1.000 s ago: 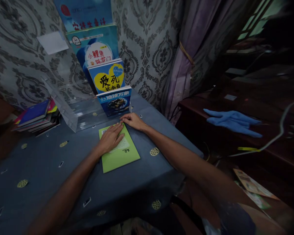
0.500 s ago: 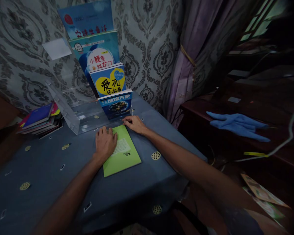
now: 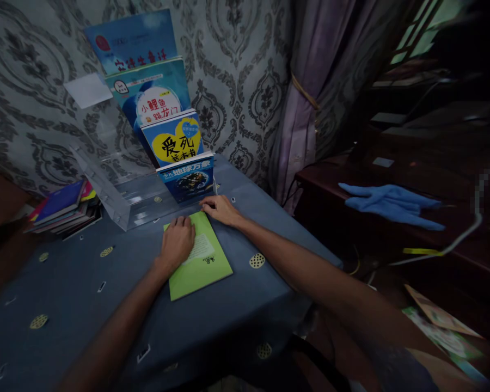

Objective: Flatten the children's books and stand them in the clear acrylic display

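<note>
A thin green book (image 3: 202,277) lies on the blue cloth-covered table, its pale text panel and dark lettering facing up. Across its upper left part rests my left hand (image 3: 178,239), open, palm down with the fingers bent slightly. My right hand (image 3: 222,209) is at the book's far right corner, thumb and forefinger drawn together there; the exact grip is hard to see in the dim light. Just beyond the hands stands a clear acrylic stepped rack (image 3: 124,209). Its right side holds a column of upright books, the lowest a blue book with a globe (image 3: 190,182).
A stack of books (image 3: 67,204) sits left of the rack. Behind is a patterned curtain (image 3: 245,81) with a tied purple drape (image 3: 289,130). On a dark red surface at right lie blue gloves (image 3: 392,204) and a white cable (image 3: 459,244).
My left hand has slid slightly right on the green book, uncovering its far left corner. My right hand stays by the far right corner. The view has shifted a little.
</note>
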Motion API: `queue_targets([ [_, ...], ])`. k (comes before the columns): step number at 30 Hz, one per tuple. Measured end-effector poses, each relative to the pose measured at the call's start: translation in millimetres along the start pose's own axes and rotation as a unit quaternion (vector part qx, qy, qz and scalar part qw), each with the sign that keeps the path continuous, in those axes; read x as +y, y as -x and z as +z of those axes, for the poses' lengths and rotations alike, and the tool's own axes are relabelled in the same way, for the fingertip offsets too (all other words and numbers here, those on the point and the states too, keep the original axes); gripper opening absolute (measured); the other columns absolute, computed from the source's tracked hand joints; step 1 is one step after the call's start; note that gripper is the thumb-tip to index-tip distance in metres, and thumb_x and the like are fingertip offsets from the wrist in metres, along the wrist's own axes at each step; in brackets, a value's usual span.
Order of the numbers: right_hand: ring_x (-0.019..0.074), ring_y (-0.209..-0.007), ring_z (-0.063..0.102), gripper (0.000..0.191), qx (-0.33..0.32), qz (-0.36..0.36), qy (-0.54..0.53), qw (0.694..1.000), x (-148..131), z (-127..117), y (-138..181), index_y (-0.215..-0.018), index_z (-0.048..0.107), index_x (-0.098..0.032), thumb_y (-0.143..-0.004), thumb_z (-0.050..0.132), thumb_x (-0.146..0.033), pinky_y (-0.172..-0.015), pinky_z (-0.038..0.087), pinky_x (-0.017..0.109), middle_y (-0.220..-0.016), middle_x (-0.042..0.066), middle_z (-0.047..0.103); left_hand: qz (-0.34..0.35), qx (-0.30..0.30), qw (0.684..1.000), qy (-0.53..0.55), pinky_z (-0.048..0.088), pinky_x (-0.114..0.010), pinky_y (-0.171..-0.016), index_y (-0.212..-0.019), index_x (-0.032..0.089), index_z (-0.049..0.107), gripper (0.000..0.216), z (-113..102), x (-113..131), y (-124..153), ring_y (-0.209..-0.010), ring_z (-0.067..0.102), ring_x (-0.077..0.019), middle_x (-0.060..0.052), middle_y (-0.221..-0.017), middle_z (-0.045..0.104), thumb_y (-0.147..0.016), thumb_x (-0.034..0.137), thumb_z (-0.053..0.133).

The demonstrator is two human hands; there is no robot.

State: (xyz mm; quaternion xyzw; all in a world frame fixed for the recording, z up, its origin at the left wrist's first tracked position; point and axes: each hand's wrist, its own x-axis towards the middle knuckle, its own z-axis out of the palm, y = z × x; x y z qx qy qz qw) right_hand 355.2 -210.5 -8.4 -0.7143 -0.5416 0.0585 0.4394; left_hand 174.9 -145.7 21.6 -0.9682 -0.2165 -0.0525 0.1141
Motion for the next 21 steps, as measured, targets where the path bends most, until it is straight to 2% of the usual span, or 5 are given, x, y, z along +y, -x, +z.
queue_targets([
  [5, 0.0198, -0.088, 0.071, 0.029, 0.013, 0.002, 0.010, 1.000, -1.3, -0.4, 1.9, -0.105, 0.078, -0.017, -0.089, 0.054, -0.015, -0.083, 0.053, 0.028, -0.095, 0.005, 0.079, 0.070, 0.033, 0.994, 0.075, 0.047, -0.037, -0.102, -0.130, 0.010, 0.060, 0.037, 12.5, -3.2, -14.1, -0.120, 0.059, -0.0266, -0.015, -0.133, 0.063, -0.102, 0.022, 0.039],
  [9, 0.0186, -0.087, 0.071, 0.029, 0.019, 0.004, 0.019, 1.000, -0.6, -0.1, 2.1, -0.106, 0.078, -0.016, -0.089, 0.055, -0.014, -0.085, 0.051, 0.027, -0.095, 0.005, 0.079, 0.108, 0.052, 0.984, 0.134, 0.045, -0.040, -0.107, -0.136, 0.013, 0.057, 0.039, 26.4, -6.2, -24.2, -0.123, 0.058, -0.0259, -0.013, -0.137, 0.061, -0.101, 0.024, 0.041],
  [14, 0.0179, -0.089, 0.071, 0.028, 0.012, 0.005, 0.020, 1.000, 1.3, 0.9, 1.3, -0.105, 0.078, -0.017, -0.089, 0.054, -0.013, -0.084, 0.051, 0.026, -0.098, 0.004, 0.079, 0.126, 0.064, 0.974, 0.175, 0.043, -0.045, -0.110, -0.138, 0.011, 0.056, 0.042, 36.1, -11.2, -28.1, -0.129, 0.055, -0.0277, -0.014, -0.141, 0.059, -0.102, 0.027, 0.040],
  [17, 0.0175, -0.091, 0.071, 0.028, 0.010, 0.004, 0.019, 1.000, 2.4, 1.6, 0.5, -0.105, 0.077, -0.016, -0.089, 0.054, -0.012, -0.084, 0.051, 0.025, -0.101, 0.004, 0.079, 0.134, 0.062, 0.973, 0.179, 0.044, -0.046, -0.108, -0.138, 0.011, 0.057, 0.043, 36.6, -13.1, -28.1, -0.129, 0.056, -0.0292, -0.014, -0.141, 0.060, -0.102, 0.027, 0.040],
  [21, 0.0185, -0.089, 0.071, 0.027, 0.007, 0.010, 0.028, 1.000, 3.6, 2.5, -0.9, -0.106, 0.077, -0.012, -0.089, 0.056, -0.012, -0.084, 0.051, 0.026, -0.103, 0.008, 0.079, 0.145, 0.064, 0.970, 0.185, 0.043, -0.047, -0.109, -0.138, 0.005, 0.056, 0.044, 34.5, -13.4, -27.3, -0.130, 0.055, -0.0311, -0.018, -0.142, 0.059, -0.101, 0.024, 0.040],
])
